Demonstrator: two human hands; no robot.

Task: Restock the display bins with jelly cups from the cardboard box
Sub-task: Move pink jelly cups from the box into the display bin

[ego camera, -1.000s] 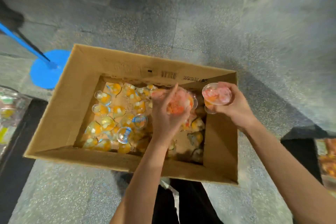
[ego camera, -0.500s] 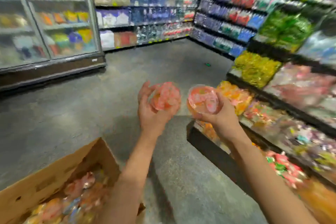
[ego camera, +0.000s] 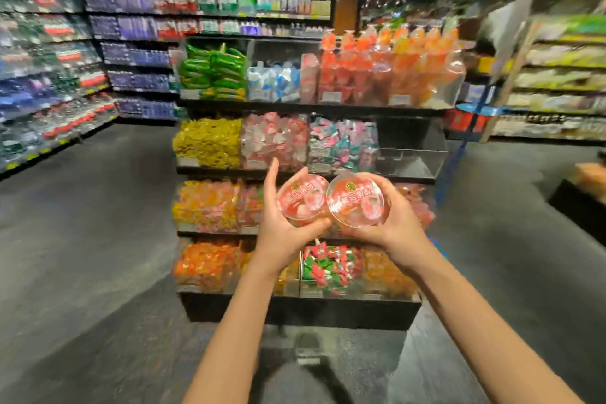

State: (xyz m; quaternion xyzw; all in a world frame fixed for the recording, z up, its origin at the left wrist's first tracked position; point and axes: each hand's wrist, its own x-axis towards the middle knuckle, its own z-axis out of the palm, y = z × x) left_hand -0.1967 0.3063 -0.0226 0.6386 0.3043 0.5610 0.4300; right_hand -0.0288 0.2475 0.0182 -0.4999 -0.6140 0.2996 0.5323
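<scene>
The left hand cups one jelly cup from below, fingers curled round it. Touching it on the right, a second jelly cup sits gripped in the right hand, both held up before the tiered display bins.

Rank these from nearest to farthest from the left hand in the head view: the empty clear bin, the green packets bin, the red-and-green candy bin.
1. Red-and-green candy bin, bottom shelf, just below the left hand.
2. Empty clear bin, second shelf, up and right.
3. Green packets bin, top shelf, far upper left.
</scene>
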